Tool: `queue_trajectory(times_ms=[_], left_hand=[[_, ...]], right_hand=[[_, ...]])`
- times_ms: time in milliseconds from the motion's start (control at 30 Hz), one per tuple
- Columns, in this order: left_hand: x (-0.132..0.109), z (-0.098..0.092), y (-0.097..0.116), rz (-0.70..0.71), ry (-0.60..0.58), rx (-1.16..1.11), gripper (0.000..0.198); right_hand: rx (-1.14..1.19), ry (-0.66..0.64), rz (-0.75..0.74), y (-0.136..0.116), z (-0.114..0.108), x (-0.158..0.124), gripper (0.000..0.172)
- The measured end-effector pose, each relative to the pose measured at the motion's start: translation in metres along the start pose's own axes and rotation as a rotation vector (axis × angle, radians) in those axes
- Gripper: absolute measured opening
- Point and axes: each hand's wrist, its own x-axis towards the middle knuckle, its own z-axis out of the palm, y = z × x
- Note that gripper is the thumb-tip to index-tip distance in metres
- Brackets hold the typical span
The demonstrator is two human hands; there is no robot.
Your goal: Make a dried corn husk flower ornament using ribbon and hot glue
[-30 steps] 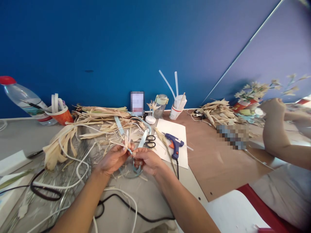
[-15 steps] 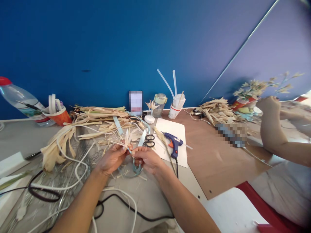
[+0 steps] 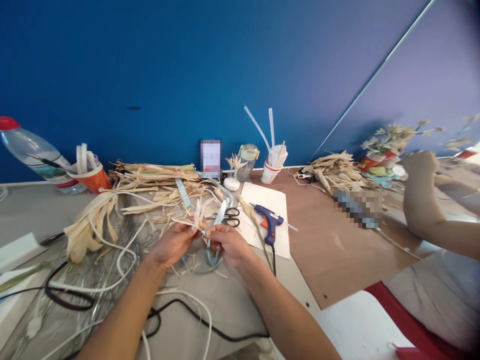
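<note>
My left hand (image 3: pixel 173 244) pinches a small flower made of dried husk strips (image 3: pixel 197 215) at its base. My right hand (image 3: pixel 227 243) is closed just beside it, fingers pinched on a pale blue ribbon (image 3: pixel 212 257) that winds round the flower's stem and loops down over the table. Both hands meet above the grey table (image 3: pixel 232 305), in front of a pile of dried husks (image 3: pixel 157 187).
Black scissors (image 3: pixel 232 217), a blue glue gun (image 3: pixel 268 223) on white paper (image 3: pixel 268 215), a cup of sticks (image 3: pixel 273 167), an orange cup (image 3: pixel 92 177), a water bottle (image 3: pixel 35 155), cables (image 3: pixel 112 270). Another person's arm (image 3: pixel 427 210) rests at the right, by more husks (image 3: pixel 335 172).
My hands have stayed together with small finger shifts around the stem. The other person's raised hand at the right has moved slightly.
</note>
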Motion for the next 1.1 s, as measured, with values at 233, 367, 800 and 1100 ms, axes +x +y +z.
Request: queue_trajectory(times_ms=[233, 367, 800, 1100], left_hand=[[0.002, -0.002, -0.004, 0.030, -0.020, -0.061, 0.014], [0.002, -0.002, -0.003, 0.009, -0.006, -0.072, 0.012], [0.002, -0.011, -0.004, -0.108, -0.137, -0.082, 0.016], [0.001, -0.011, -0.005, -0.122, -0.062, 0.008, 0.018]], right_hand=[[-0.004, -0.019, -0.005, 0.000, -0.001, 0.002, 0.015], [-0.008, -0.003, -0.034, 0.002, -0.001, 0.002, 0.014], [-0.116, 0.044, -0.179, 0.002, 0.008, -0.004, 0.017], [-0.281, 0.100, -0.261, 0.010, 0.007, -0.003, 0.013]])
